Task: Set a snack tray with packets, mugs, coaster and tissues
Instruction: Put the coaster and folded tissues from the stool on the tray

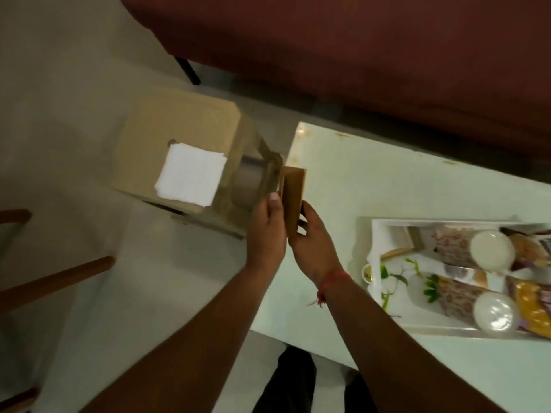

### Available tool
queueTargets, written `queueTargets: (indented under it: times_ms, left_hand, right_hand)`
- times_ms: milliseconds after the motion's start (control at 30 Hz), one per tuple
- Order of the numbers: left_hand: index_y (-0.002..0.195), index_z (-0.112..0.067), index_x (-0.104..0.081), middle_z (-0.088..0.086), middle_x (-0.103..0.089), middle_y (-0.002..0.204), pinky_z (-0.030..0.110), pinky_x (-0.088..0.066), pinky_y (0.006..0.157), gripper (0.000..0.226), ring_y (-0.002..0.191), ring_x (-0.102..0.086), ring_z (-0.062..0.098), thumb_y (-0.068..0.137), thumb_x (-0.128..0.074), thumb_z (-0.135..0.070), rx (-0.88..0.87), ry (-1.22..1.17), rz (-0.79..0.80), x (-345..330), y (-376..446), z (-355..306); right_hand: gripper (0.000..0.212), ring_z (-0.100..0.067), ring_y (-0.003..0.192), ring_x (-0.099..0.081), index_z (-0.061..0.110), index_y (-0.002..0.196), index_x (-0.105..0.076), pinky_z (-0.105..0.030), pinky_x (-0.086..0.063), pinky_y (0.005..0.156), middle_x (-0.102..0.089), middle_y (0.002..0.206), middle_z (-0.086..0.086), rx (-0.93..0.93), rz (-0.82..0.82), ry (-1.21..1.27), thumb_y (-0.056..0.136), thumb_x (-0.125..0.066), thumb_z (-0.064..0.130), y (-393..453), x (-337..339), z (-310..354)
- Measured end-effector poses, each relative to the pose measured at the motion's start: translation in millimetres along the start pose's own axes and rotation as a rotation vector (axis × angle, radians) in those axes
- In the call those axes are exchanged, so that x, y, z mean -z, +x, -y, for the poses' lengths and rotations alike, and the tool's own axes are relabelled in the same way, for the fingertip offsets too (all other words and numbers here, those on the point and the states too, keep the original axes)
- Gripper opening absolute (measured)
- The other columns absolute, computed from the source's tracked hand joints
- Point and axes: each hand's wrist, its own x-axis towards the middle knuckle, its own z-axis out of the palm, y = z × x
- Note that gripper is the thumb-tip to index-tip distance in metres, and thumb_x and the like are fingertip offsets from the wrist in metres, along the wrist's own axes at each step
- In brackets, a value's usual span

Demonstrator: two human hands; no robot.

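Both my hands hold a stack of brown square coasters (293, 192) on edge over the table's left end. My left hand (265, 231) grips their left side and my right hand (311, 242) their right side. A stack of white tissues (190, 174) lies on a beige stool (179, 126) to the left. On the pale table (372, 186) at the right stands a white tray (376, 234) with two patterned mugs (465, 242) lying on their sides and snack packets (533, 311) at its right end.
A dark red sofa (357, 49) runs along the far side. Wooden chair parts (56, 278) stick in from the left. My dark trouser legs (286, 383) show below the table's near edge. The floor is pale.
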Motion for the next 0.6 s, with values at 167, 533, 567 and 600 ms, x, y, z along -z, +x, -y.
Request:
queueTargets:
  times_ms: [167, 533, 567, 600]
  left_hand:
    - [0.119, -0.023, -0.06, 0.003, -0.068, 0.111, 0.048, -0.053, 0.092, 0.039, 0.103, -0.065, 0.02, 0.101, -0.034, -0.044, 0.092, -0.035, 0.214, -92.6, -75.3, 5.9]
    - [0.117, -0.019, -0.054, 0.008, -0.061, 0.111, 0.032, -0.05, 0.083, 0.032, 0.1, -0.061, 0.021, 0.102, -0.033, -0.039, 0.275, -0.052, 0.451, -172.3, -147.0, 12.0]
    - [0.117, -0.019, -0.054, 0.008, -0.061, 0.109, 0.03, -0.049, 0.078, 0.032, 0.099, -0.061, 0.021, 0.103, -0.032, -0.039, 0.278, -0.048, 0.466, -174.7, -148.3, 13.2]
    - [0.118, -0.019, -0.053, 0.009, -0.062, 0.109, 0.03, -0.049, 0.077, 0.033, 0.099, -0.061, 0.022, 0.103, -0.032, -0.038, 0.277, -0.045, 0.474, -177.1, -149.2, 14.2]
  right_hand:
    - [0.044, 0.012, 0.082, -0.063, 0.063, 0.091, -0.053, -0.003, -0.046, 0.061, -0.066, 0.089, 0.035, -0.102, -0.2, -0.036, 0.092, -0.056, 0.019, -53.0, 95.7, -46.1]
    - [0.026, -0.009, 0.08, -0.065, 0.045, 0.089, -0.053, -0.031, -0.052, 0.068, -0.067, 0.09, 0.01, -0.232, -0.255, -0.093, 0.091, -0.05, 0.02, -95.2, 175.4, -119.8]
    - [0.025, -0.011, 0.08, -0.065, 0.044, 0.09, -0.054, -0.03, -0.051, 0.068, -0.067, 0.09, 0.009, -0.236, -0.248, -0.091, 0.091, -0.051, 0.019, -95.1, 176.9, -124.7]
    - [0.024, -0.011, 0.081, -0.065, 0.043, 0.093, -0.054, -0.03, -0.051, 0.068, -0.067, 0.091, 0.009, -0.237, -0.245, -0.087, 0.09, -0.051, 0.02, -94.8, 178.0, -128.7]
